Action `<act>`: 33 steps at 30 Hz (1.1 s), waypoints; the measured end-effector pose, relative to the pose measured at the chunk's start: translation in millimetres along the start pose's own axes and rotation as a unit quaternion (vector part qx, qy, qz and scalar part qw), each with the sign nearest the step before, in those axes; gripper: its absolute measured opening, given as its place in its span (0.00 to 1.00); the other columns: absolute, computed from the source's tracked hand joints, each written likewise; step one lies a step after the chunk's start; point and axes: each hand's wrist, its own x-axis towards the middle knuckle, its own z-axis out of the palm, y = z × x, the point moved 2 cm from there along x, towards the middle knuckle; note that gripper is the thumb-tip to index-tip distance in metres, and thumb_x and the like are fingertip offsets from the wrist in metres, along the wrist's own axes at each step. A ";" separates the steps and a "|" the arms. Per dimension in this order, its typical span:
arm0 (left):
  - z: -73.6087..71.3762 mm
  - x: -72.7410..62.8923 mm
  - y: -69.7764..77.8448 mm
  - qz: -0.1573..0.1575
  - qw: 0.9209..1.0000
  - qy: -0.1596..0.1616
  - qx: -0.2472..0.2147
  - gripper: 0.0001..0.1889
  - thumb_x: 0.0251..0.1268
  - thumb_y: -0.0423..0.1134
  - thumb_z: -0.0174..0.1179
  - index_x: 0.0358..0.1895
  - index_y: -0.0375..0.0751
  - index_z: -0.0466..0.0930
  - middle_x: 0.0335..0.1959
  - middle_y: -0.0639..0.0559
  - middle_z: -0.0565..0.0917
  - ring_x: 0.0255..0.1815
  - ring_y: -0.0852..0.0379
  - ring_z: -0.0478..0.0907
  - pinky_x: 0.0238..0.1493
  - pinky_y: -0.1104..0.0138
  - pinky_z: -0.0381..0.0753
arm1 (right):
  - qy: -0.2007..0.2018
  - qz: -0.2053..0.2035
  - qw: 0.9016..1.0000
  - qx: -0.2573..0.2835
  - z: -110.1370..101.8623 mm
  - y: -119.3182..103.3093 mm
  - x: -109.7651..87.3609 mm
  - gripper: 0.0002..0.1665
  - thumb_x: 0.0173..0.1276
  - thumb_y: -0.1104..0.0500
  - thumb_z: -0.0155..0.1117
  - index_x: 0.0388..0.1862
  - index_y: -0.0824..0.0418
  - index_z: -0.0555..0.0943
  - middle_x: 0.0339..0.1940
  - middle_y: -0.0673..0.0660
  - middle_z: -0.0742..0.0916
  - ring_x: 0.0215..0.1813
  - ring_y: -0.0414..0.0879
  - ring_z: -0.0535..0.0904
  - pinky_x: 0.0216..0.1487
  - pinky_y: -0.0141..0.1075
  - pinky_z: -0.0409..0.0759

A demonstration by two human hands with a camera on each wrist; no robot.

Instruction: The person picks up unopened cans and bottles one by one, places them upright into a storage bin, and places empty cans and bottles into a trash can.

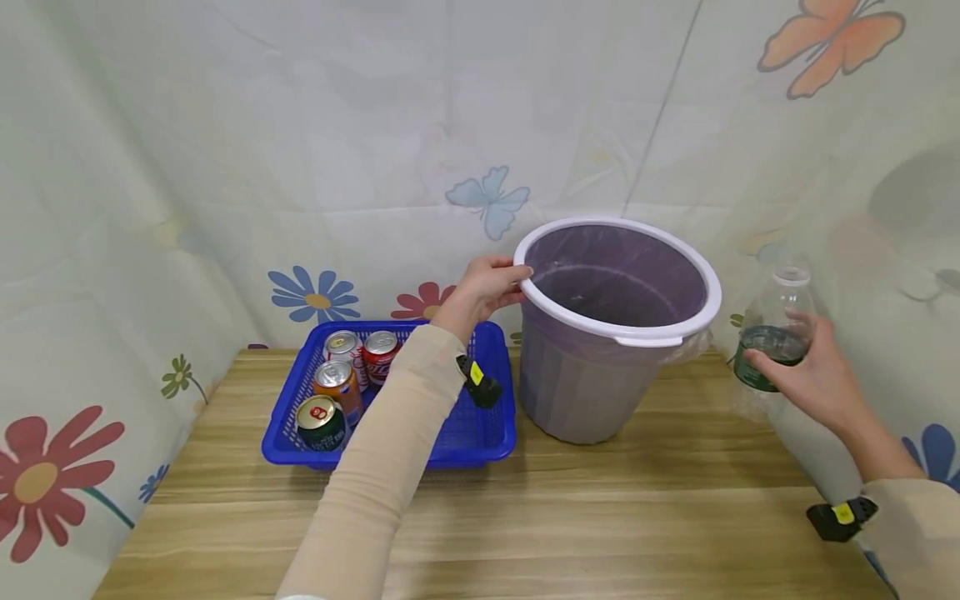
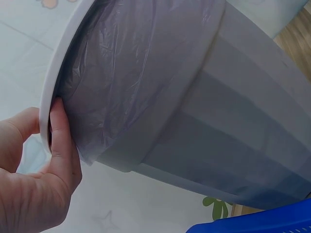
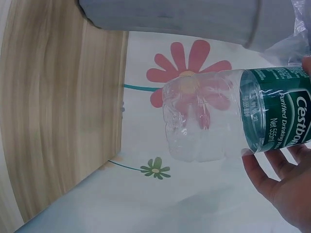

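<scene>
My left hand [image 1: 491,287] pinches the white rim [image 1: 705,275] of a grey trash can on its left side, thumb and fingers on either face of the rim. The trash can [image 1: 581,392] stands tilted on the table, lined with a thin purplish plastic bag [image 2: 126,68]. To the right of it, my right hand [image 1: 817,375] grips a clear plastic water bottle [image 1: 776,325] round its green label [image 3: 286,111]. The bottle is upright, without a cap, and looks empty; its base is above the table in the right wrist view.
A blue plastic basket [image 1: 498,417] sits left of the trash can, partly behind my left forearm. Several drink cans stand in it, among them an orange can [image 1: 337,383] and a dark green can [image 1: 321,423]. A patterned curtain [image 1: 360,167] hangs round the wooden table [image 1: 600,517].
</scene>
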 end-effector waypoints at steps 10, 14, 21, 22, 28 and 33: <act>0.1 -0.3 -0.2 0.003 1.000 0.004 -0.001 0.23 0.58 0.34 0.61 0.58 0.36 0.71 0.43 0.44 0.79 0.33 0.55 0.81 0.39 0.67 0.83 | -0.002 -0.003 1.000 -0.008 -7.9 -7.0 8.7 0.52 0.61 0.51 0.63 0.71 0.66 0.43 0.62 0.82 0.61 0.58 0.78 0.58 0.49 0.68 0.57; 1.4 0.7 -0.4 0.002 1.000 0.002 -0.001 0.23 0.59 0.34 0.61 0.58 0.36 0.71 0.43 0.44 0.78 0.32 0.55 0.80 0.39 0.67 0.83 | -0.002 -0.008 1.000 -0.021 -11.1 -9.4 11.3 0.52 0.60 0.51 0.64 0.70 0.68 0.43 0.61 0.82 0.62 0.57 0.77 0.60 0.49 0.66 0.59; 1.9 2.0 0.4 0.002 1.000 0.000 0.001 0.23 0.59 0.34 0.61 0.58 0.35 0.70 0.43 0.43 0.78 0.32 0.56 0.80 0.40 0.67 0.83 | -0.014 -0.011 0.999 -0.043 -16.5 -14.4 17.4 0.52 0.60 0.50 0.63 0.70 0.69 0.44 0.60 0.83 0.62 0.55 0.77 0.60 0.47 0.66 0.60; 2.0 1.9 0.5 0.002 1.000 0.000 0.000 0.23 0.59 0.34 0.61 0.58 0.35 0.70 0.43 0.43 0.78 0.32 0.56 0.80 0.40 0.67 0.83 | -0.016 -0.011 0.999 -0.046 -17.4 -15.5 18.3 0.52 0.60 0.49 0.63 0.70 0.68 0.44 0.60 0.82 0.63 0.56 0.77 0.60 0.47 0.66 0.60; 2.1 1.2 -0.1 -0.001 1.000 0.003 -0.002 0.22 0.59 0.33 0.61 0.57 0.35 0.71 0.41 0.44 0.79 0.32 0.55 0.80 0.39 0.67 0.83 | -0.038 -0.015 0.997 -0.065 -25.4 -24.7 26.0 0.53 0.60 0.48 0.62 0.71 0.68 0.43 0.61 0.82 0.62 0.55 0.76 0.61 0.45 0.66 0.62; 1.6 0.5 -0.4 -0.001 1.000 0.002 0.000 0.22 0.59 0.34 0.61 0.57 0.36 0.71 0.41 0.45 0.78 0.32 0.55 0.80 0.39 0.67 0.83 | -0.055 -0.019 0.994 -0.090 -33.0 -31.6 32.9 0.53 0.61 0.47 0.62 0.71 0.68 0.42 0.61 0.81 0.61 0.54 0.75 0.61 0.41 0.65 0.64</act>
